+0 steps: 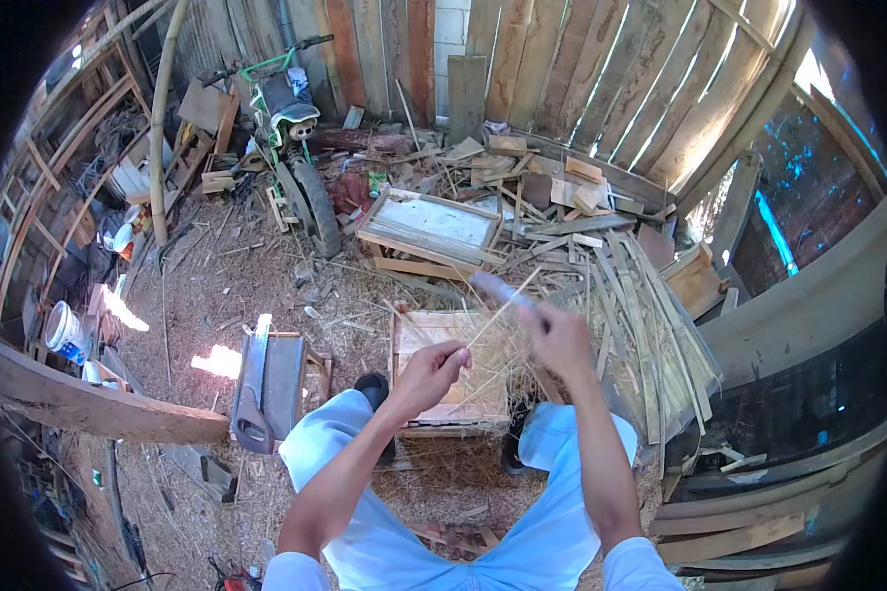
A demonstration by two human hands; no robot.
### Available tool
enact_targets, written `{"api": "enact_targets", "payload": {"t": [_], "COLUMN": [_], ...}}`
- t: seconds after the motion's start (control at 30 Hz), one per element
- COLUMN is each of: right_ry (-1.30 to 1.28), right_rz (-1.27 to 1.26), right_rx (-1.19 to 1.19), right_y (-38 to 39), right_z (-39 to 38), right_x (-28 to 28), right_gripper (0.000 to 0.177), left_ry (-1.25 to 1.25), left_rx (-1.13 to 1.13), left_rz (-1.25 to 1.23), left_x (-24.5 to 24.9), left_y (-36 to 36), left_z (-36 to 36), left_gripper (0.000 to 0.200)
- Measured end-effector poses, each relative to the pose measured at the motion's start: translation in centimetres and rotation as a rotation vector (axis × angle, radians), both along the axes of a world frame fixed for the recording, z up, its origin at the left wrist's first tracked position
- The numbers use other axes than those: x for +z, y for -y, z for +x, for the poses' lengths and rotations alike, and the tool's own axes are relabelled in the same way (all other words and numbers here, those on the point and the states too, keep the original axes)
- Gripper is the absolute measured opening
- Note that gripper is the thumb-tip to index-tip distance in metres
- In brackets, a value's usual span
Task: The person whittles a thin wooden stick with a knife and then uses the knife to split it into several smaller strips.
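Observation:
My left hand (434, 378) is closed in a pinch on a thin bamboo strip (501, 311), which slants up and to the right from the fingertips. My right hand (562, 341) is wrapped round the handle of a knife (497, 287). Its blade is smeared by motion, points up and left, and overlaps the far part of the strip in this view. Below both hands, between my knees, stands a low wooden box or stool (443, 404) strewn with pale shavings (493, 369).
A handsaw (254, 394) lies on a small dark-topped stool (284, 379) at left. Many split strips (655, 345) lie in a pile at right. Ahead are a wooden frame (429, 222), scrap wood (562, 187) and a small bike (301, 148). A white bucket (67, 330) is far left.

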State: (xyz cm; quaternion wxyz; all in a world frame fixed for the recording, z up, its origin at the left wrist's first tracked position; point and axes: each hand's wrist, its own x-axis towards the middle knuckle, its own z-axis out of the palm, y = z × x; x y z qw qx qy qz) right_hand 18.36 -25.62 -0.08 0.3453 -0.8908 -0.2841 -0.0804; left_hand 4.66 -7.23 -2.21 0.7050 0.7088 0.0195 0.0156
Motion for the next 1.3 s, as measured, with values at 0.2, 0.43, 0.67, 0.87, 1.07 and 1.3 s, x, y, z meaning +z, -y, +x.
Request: {"api": "enact_targets", "payload": {"t": [0.2,0.43,0.67,0.87,1.07,1.3], "right_ry": [-0.149,-0.17,0.005,-0.039,-0.051,-0.101], "right_rz": [0.035,0.113,0.013,-0.012,-0.02,-0.062], "right_rx": [-0.427,0.029,0.179,0.027,0.313,-0.009], "right_y": [6.4,0.3,-1.6,0.2,-1.3,1.4], "right_z": [4.7,-2.6,-2.7,-1.2,-4.0,0.1], "right_x": [-0.6,1.3,0.3,0.7,0.0,0.6], "right_gripper": [0.043,0.03,0.028,0.033,0.032,0.033], "left_ry": [-0.329,-0.268,-0.194,-0.195,-0.158,-0.195], "left_rx": [-0.02,-0.032,-0.063,-0.063,-0.01,-0.025], "left_rz": [-0.014,-0.116,-0.099,-0.04,0.059,0.087], "left_x": [0.6,1.1,1.0,0.8,1.3,0.9], "left_y": [-2.3,-1.3,-1.1,-1.0,-0.5,-0.5], "left_z": [-2.7,-0.3,-0.9,-0.9,-0.5,-1.4], "left_gripper": [0.026,0.026,0.026,0.027,0.025,0.024]}}
